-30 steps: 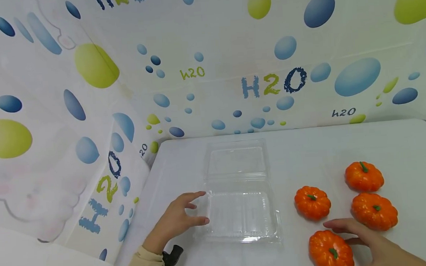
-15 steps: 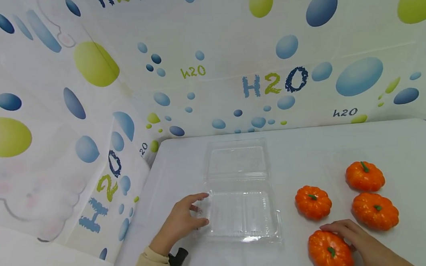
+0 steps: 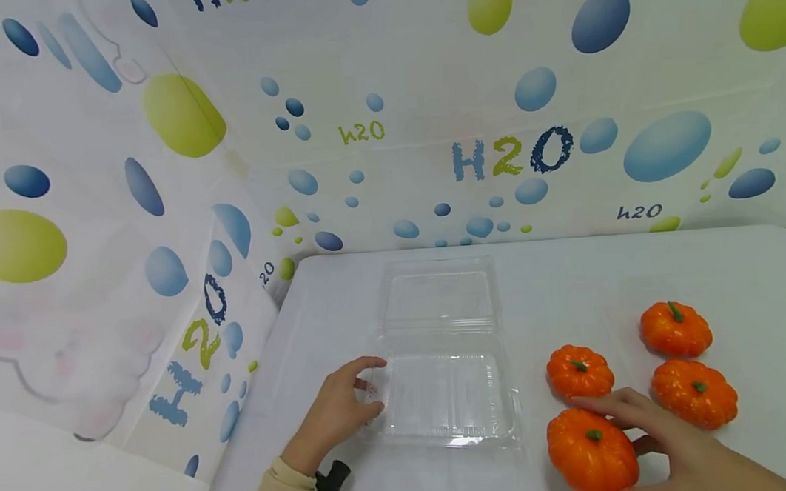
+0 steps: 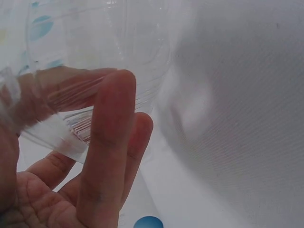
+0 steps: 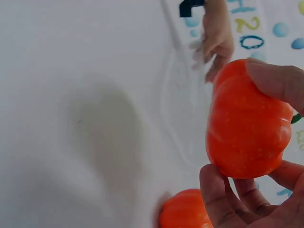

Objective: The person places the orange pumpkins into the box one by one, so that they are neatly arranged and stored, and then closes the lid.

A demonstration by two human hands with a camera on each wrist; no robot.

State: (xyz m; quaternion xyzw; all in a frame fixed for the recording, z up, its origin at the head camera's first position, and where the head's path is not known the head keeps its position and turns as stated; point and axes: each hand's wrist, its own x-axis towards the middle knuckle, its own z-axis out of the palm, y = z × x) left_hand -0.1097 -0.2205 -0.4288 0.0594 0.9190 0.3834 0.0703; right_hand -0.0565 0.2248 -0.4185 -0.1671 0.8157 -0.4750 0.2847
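Four glossy orange pumpkins (image 3: 580,371), ribbed and squat with short green stems, share the white table (image 3: 755,278) with a clear, thin plastic clamshell container (image 3: 434,403), and I can see the tabletop straight through it. The container sits toward the table's left edge, unfolded, its flat lid (image 3: 439,299) laid back close to the far edge; fine ridges run along its shallow walls and catch the light. The front pumpkin (image 3: 592,456) is gripped in the right hand (image 3: 676,438), thumb on one side and bent fingers on the other, stem uppermost, and it looks lifted, with a soft grey shadow cast to one side. The other three lie toward the right edge, two of them close together. The left hand (image 3: 338,405) reaches in from the near side, thumb and forefinger parted in a loose C, its relaxed fingers touching the container's left rim. A beige cuff (image 3: 282,488) covers that wrist, and something black (image 3: 332,480) juts out beside it.
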